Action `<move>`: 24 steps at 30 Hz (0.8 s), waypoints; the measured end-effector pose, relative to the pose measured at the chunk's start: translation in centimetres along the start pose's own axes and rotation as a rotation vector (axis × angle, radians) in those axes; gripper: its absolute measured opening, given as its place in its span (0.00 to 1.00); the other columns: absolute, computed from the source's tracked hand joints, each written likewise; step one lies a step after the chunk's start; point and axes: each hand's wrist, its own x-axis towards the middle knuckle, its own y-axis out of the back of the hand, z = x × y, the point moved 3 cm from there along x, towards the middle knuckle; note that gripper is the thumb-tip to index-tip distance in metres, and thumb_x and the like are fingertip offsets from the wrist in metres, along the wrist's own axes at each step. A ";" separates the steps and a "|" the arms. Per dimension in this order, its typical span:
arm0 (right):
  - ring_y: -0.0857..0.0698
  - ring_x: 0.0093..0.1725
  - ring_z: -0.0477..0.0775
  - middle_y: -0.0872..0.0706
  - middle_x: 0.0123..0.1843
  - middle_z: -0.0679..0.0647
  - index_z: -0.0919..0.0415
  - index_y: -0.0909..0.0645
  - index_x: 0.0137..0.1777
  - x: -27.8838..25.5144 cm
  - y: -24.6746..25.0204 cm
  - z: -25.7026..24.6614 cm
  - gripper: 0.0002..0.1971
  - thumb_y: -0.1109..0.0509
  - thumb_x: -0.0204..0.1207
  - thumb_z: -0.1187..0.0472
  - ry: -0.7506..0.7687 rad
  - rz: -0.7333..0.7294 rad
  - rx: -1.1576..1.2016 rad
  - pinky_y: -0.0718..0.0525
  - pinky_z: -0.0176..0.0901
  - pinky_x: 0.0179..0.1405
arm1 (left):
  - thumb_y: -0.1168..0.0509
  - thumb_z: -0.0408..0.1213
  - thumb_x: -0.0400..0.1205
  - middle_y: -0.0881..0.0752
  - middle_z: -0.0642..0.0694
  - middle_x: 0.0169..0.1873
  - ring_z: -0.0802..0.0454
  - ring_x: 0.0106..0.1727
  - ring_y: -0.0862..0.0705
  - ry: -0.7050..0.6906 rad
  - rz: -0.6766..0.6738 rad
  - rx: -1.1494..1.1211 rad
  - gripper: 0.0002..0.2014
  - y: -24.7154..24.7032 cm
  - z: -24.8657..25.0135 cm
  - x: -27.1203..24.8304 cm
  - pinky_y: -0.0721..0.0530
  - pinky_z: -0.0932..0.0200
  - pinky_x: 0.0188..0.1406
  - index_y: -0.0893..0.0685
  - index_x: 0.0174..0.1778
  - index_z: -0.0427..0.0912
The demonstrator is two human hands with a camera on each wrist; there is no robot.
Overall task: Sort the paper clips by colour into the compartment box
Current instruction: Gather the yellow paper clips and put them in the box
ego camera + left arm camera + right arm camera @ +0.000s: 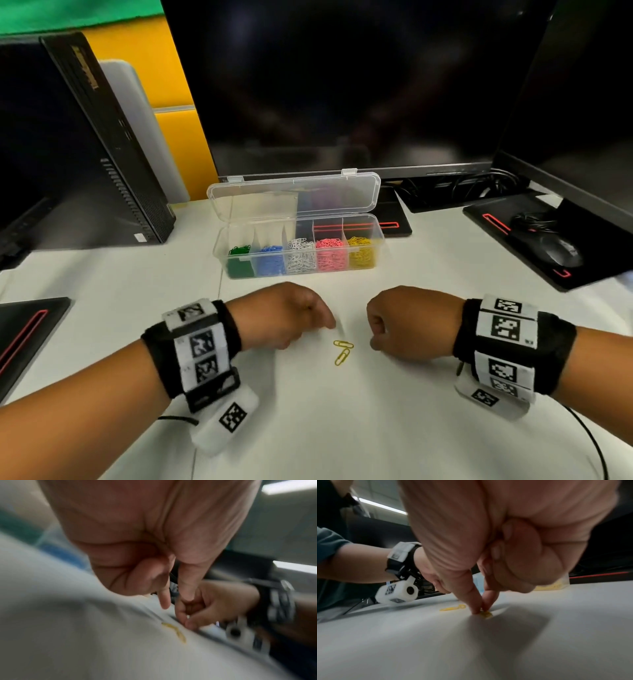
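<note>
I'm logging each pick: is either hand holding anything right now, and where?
Right hand pinches a yellow paper clip at one end, against the table. Left hand holds nothing visible.

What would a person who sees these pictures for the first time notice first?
Probably the clear compartment box at the back of the white desk, lid open, with green, blue, white, pink and yellow clips in separate sections from left to right. Next, two yellow paper clips lying loose on the desk between the left hand and the right hand. In the right wrist view, the right hand pinches another yellow clip at the desk surface.
</note>
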 end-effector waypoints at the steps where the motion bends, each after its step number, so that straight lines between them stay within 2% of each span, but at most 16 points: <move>1: 0.17 0.47 0.53 0.14 0.48 0.49 0.56 0.18 0.48 0.1 -0.2 -0.2 0.09 0.33 0.81 0.50 0.019 -0.001 0.006 0.28 0.34 0.34 | 0.33 0.48 0.85 0.13 0.58 0.44 0.60 0.39 0.18 -0.074 -0.008 0.290 0.10 -0.7 0.8 0.1 0.21 0.64 0.43 0.10 0.57 0.51; 3: 0.16 0.46 0.56 0.14 0.47 0.53 0.59 0.18 0.47 0.3 -0.3 -0.3 0.10 0.33 0.79 0.53 0.025 -0.023 0.021 0.21 0.39 0.37 | 0.34 0.59 0.82 0.14 0.58 0.58 0.57 0.55 0.16 -0.148 -0.005 0.712 0.20 -2.3 1.8 0.2 0.21 0.60 0.58 0.15 0.66 0.55; 4: 0.15 0.46 0.57 0.13 0.47 0.55 0.60 0.18 0.47 0.4 -0.4 -0.3 0.10 0.33 0.78 0.53 0.021 -0.040 0.020 0.17 0.44 0.41 | 0.35 0.59 0.83 0.14 0.54 0.60 0.52 0.59 0.16 -0.158 0.018 0.821 0.21 -3.0 2.1 0.3 0.20 0.57 0.61 0.16 0.67 0.54; 6: 0.15 0.43 0.57 0.13 0.47 0.59 0.63 0.17 0.47 0.7 -0.5 -0.3 0.13 0.31 0.76 0.52 0.023 -0.067 0.030 0.15 0.49 0.44 | 0.38 0.52 0.86 0.13 0.47 0.56 0.44 0.56 0.15 -0.213 0.066 0.970 0.16 -4.1 2.3 0.3 0.17 0.54 0.56 0.16 0.64 0.49; 8: 0.20 0.39 0.56 0.12 0.48 0.63 0.67 0.16 0.46 1.1 -0.6 0.1 0.14 0.30 0.75 0.53 0.028 -0.080 0.048 0.17 0.49 0.40 | 0.41 0.44 0.88 0.14 0.43 0.50 0.41 0.50 0.15 -0.240 0.070 1.032 0.13 -5.0 2.0 0.2 0.19 0.54 0.49 0.16 0.59 0.43; 11: 0.22 0.38 0.56 0.12 0.48 0.63 0.67 0.17 0.46 1.2 -0.8 0.3 0.14 0.31 0.75 0.53 0.024 -0.087 0.073 0.20 0.48 0.38 | 0.42 0.36 0.87 0.16 0.42 0.47 0.41 0.45 0.17 -0.225 0.045 1.053 0.08 -5.0 1.5 0.0 0.21 0.55 0.44 0.19 0.56 0.40; 14: 0.19 0.41 0.56 0.13 0.47 0.61 0.65 0.18 0.46 0.9 -0.4 -0.1 0.12 0.32 0.76 0.54 0.043 -0.093 0.033 0.19 0.47 0.40 | 0.42 0.34 0.85 0.20 0.43 0.43 0.43 0.40 0.21 -0.191 0.003 1.077 0.07 -5.0 1.3 0.1 0.25 0.57 0.40 0.22 0.57 0.39; 17: 0.14 0.45 0.60 0.12 0.45 0.58 0.62 0.17 0.44 1.5 2.5 0.4 0.10 0.31 0.76 0.54 0.005 0.048 0.093 0.17 0.48 0.41 | 0.44 0.38 0.86 0.16 0.42 0.47 0.44 0.41 0.22 -0.123 -0.029 0.990 0.10 -4.1 1.5 0.9 0.21 0.56 0.44 0.22 0.58 0.39; 20: 0.14 0.41 0.61 0.11 0.43 0.64 0.67 0.15 0.41 3.6 6.9 2.3 0.12 0.28 0.76 0.57 -0.050 0.300 0.267 0.14 0.51 0.42 | 0.43 0.38 0.85 0.13 0.42 0.45 0.43 0.44 0.16 -0.126 0.039 0.707 0.11 -1.5 2.7 2.6 0.16 0.53 0.48 0.17 0.49 0.37; 21: 0.14 0.42 0.61 0.11 0.44 0.64 0.68 0.14 0.42 4.3 8.0 2.8 0.11 0.29 0.77 0.57 -0.073 0.350 0.295 0.14 0.51 0.44 | 0.42 0.38 0.86 0.13 0.43 0.41 0.44 0.41 0.17 -0.121 0.071 0.573 0.11 -0.3 3.3 3.4 0.17 0.55 0.44 0.17 0.47 0.38; 23: 0.15 0.46 0.61 0.11 0.49 0.64 0.67 0.14 0.49 5.8 9.5 3.5 0.12 0.32 0.81 0.58 -0.104 0.368 0.299 0.15 0.49 0.47 | 0.39 0.39 0.86 0.19 0.49 0.33 0.51 0.32 0.23 -0.079 0.146 0.305 0.07 1.8 4.8 4.7 0.24 0.59 0.31 0.19 0.44 0.43; 24: 0.14 0.47 0.62 0.11 0.50 0.63 0.66 0.14 0.52 6.6 9.9 3.8 0.12 0.34 0.82 0.58 -0.113 0.358 0.308 0.14 0.50 0.50 | 0.38 0.39 0.85 0.21 0.51 0.31 0.53 0.30 0.25 -0.064 0.206 0.238 0.06 2.9 5.6 5.4 0.26 0.61 0.30 0.19 0.43 0.46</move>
